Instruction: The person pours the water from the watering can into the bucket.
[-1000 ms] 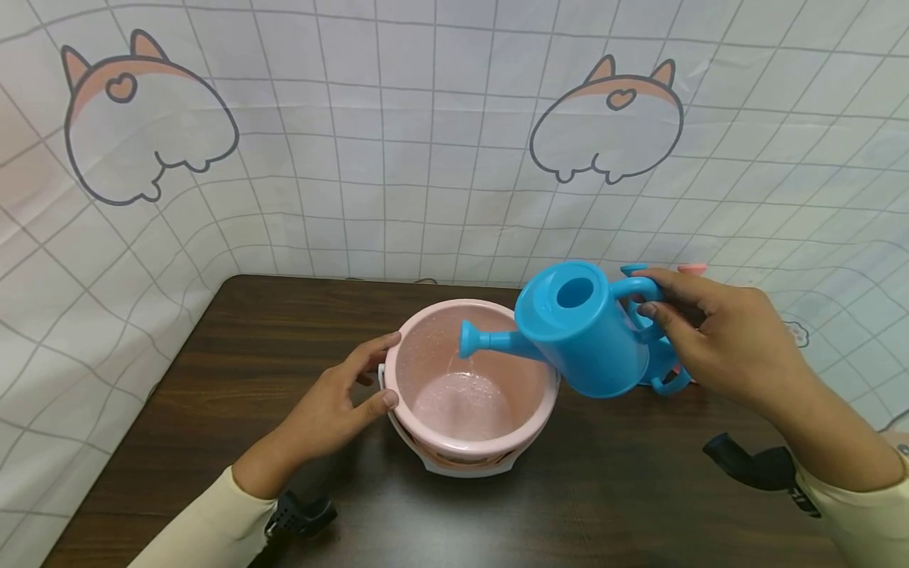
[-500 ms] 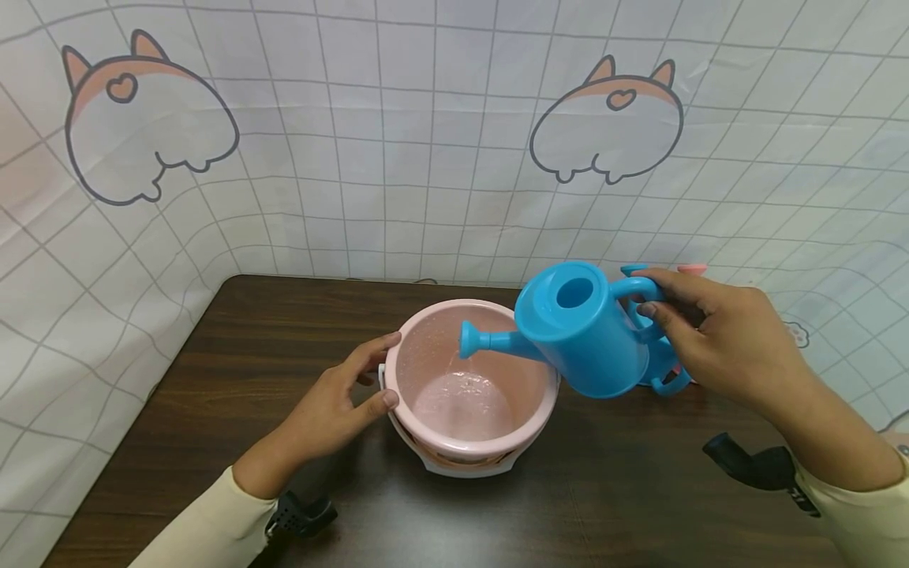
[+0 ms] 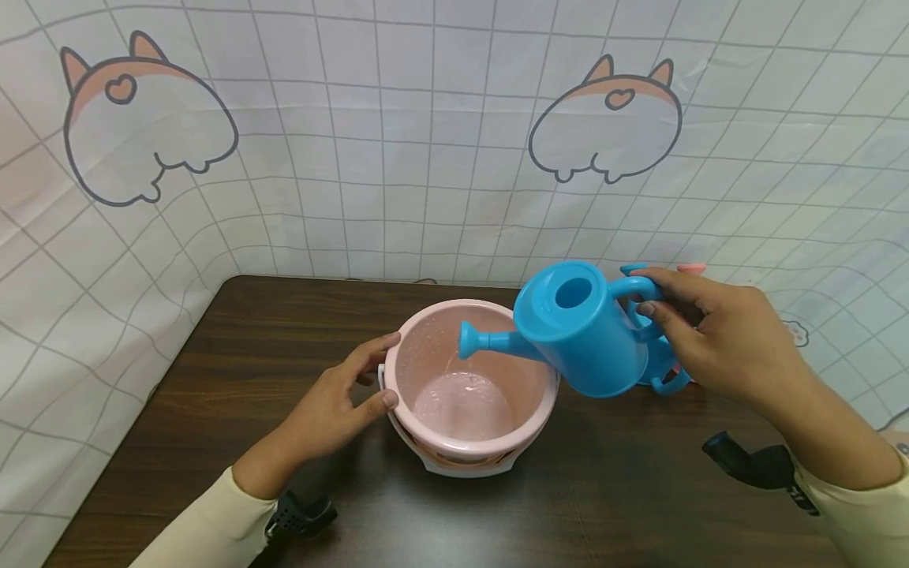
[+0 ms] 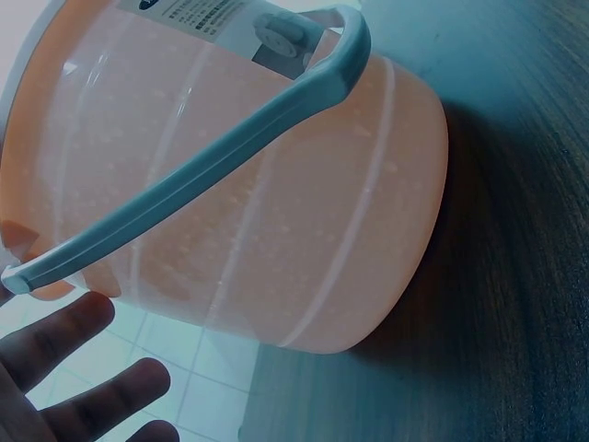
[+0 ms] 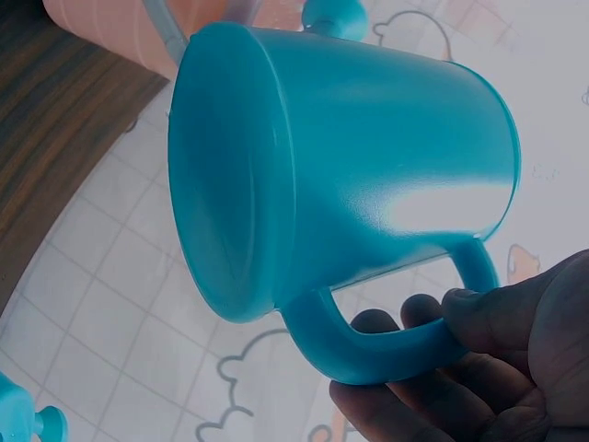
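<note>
Blue watering can (image 3: 592, 339) tilted in air, spout (image 3: 506, 341) over pink bucket (image 4: 304, 212) on surface (image 3: 540, 513). Right grip (image 3: 717, 335) clamped round handle (image 5: 331, 341); left grip (image 3: 341, 402), fingers (image 4: 120, 401) apart, touches bucket rim (image 3: 465, 450). Can looks stiff, probably light, slick if wet; handle best hold.

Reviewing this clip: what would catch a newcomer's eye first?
The bright blue watering can, tilted with its spout over the pink bucket, its handle in the right hand. Next, that bucket on the dark table, left hand at its rim. Behind, two cartoon animal drawings on the white grid backdrop.
</note>
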A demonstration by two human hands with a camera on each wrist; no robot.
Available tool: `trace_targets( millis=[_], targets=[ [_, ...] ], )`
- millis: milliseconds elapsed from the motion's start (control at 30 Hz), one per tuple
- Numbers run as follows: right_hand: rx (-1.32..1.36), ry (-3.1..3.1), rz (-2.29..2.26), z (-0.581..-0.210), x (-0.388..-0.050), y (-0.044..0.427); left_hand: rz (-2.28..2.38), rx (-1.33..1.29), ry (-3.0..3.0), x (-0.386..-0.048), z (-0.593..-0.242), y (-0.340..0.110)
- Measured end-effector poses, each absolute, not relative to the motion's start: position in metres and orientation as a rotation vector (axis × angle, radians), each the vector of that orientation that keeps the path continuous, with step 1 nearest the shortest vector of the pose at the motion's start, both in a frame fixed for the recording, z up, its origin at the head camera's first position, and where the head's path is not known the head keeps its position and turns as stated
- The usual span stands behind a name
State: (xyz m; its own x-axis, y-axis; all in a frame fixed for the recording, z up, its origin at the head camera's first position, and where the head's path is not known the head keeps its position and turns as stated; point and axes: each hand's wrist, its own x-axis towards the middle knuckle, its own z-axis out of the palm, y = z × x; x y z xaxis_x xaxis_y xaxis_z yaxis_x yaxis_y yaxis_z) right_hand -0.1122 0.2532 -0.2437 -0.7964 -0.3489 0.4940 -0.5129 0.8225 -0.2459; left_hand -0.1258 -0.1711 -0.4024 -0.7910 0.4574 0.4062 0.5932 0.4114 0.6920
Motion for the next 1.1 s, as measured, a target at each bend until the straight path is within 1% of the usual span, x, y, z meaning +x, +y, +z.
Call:
trace_targets(
  millis=[1100],
  targets=[
    [0.64, -2.556, 0.525, -0.2427, -0.1138, 0.2522, -1.346, -0.925, -2.523, -0.126, -0.4022, -0.1713]
  ],
)
